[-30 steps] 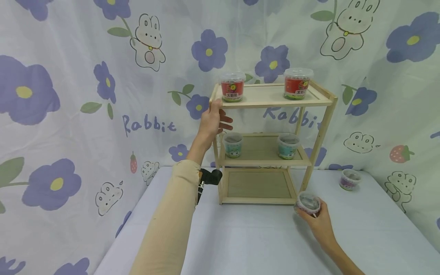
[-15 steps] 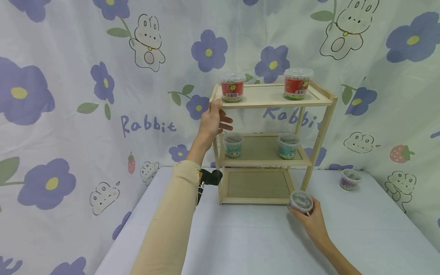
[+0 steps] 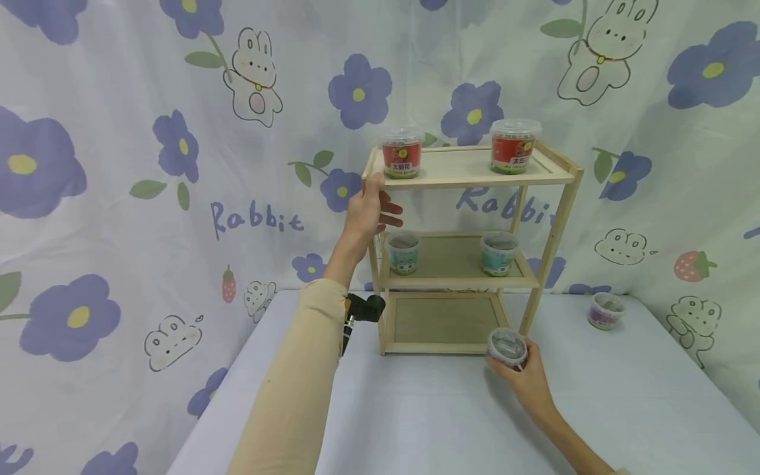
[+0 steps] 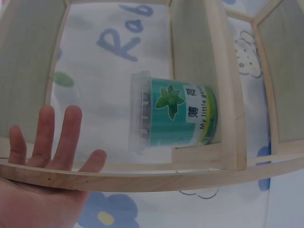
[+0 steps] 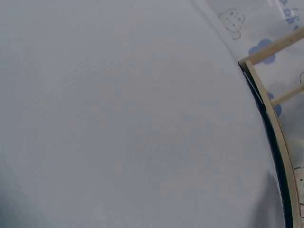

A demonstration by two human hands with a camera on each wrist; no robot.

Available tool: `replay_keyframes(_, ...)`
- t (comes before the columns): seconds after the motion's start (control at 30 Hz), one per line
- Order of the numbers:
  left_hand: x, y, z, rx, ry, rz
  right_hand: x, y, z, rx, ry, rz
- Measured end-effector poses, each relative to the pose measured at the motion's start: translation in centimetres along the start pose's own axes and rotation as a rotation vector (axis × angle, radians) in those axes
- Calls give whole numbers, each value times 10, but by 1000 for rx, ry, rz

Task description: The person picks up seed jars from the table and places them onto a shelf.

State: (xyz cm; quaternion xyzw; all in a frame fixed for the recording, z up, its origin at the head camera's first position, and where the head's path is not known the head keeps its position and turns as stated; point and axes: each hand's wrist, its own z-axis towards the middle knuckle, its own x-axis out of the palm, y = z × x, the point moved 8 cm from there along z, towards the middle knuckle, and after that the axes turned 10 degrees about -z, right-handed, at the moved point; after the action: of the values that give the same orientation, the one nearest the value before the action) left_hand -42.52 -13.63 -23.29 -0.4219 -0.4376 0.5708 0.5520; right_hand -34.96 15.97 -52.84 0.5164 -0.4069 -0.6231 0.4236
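In the head view, my left hand [image 3: 363, 214] grips the left front post of the wooden shelf rack [image 3: 469, 282], just below the top shelf. The left wrist view shows its fingers [image 4: 69, 133] reaching past the post, near a teal-labelled plastic cup [image 4: 173, 111] on the middle shelf. My right hand [image 3: 530, 382] holds a clear-lidded plastic cup [image 3: 507, 348], its lid facing up, in front of the rack's bottom shelf near the right end. Fingers cover most of that cup's side. Neither the right hand nor its cup appears in the right wrist view.
Two red-labelled cups [image 3: 402, 155] stand on the top shelf. The middle shelf bears two teal-labelled cups [image 3: 499, 254]. A purple-labelled cup [image 3: 605, 311] sits on the white table [image 3: 415, 409], right of the rack. Behind hangs a flowered rabbit cloth [image 3: 320, 79].
My right hand has moved left with the cup, along the rack's front edge. The left hand stays on the post. The head view has shifted slightly.
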Motion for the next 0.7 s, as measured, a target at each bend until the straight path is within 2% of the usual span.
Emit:
replay_keyframes(0.37, -2, 0, 1, 8, -4, -1, 26, 12, 4, -26, 41, 40)
replay_keyframes(0.7, 0, 0, -1, 7, 1, -8, 52, 24, 5, -37, 43, 38)
